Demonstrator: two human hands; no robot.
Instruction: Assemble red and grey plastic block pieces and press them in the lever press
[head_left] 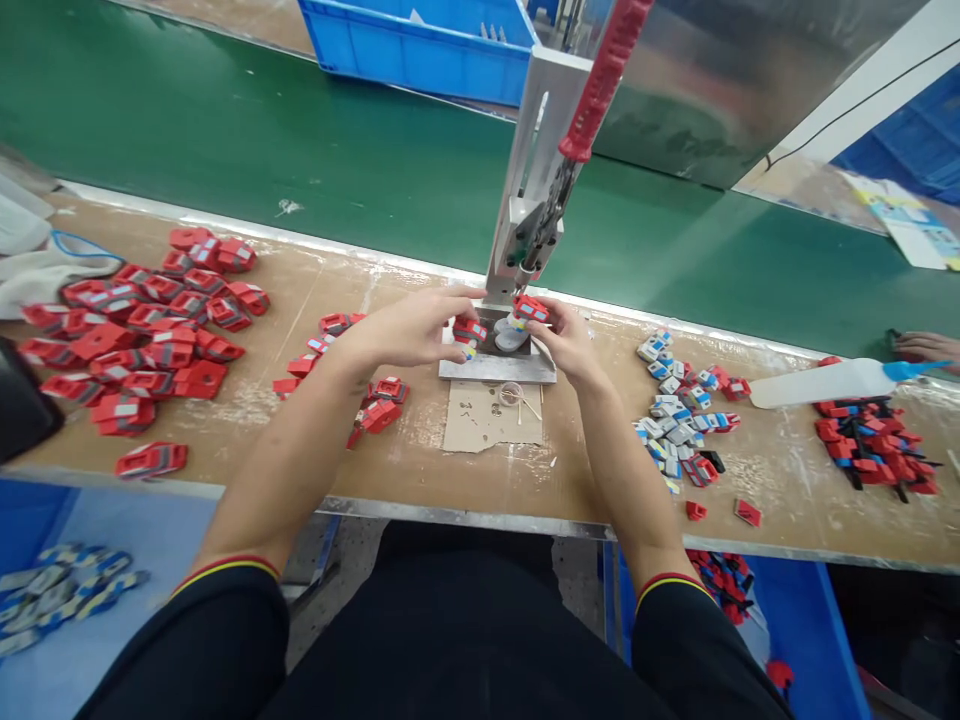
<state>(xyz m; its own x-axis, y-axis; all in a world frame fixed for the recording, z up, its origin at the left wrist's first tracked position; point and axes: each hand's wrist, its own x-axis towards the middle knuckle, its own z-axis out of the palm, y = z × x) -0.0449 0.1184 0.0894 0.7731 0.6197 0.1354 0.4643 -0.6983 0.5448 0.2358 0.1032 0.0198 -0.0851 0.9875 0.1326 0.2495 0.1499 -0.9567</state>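
Observation:
My left hand (411,326) has its thumb and fingers closed around a small red toy vehicle part (469,330), with a pale yellow bit showing under it. With my right hand (566,342) I pinch another red toy vehicle part (529,307) that has white and yellow pieces below it. Both hands are at the base of a hand press (517,240) with a red lever handle (606,80). Between them lies a rounded grey piece (510,334) on the press's metal plate (499,370). My fingertips partly hide both parts.
Red toy vehicle shells (142,340) are heaped at left. White-and-blue parts (679,415) and red-and-black parts (874,445) lie at right, near a white squeeze bottle (821,382). A cardboard piece (472,425) holds a small cup (511,394). Another person's hand (926,347) shows at far right.

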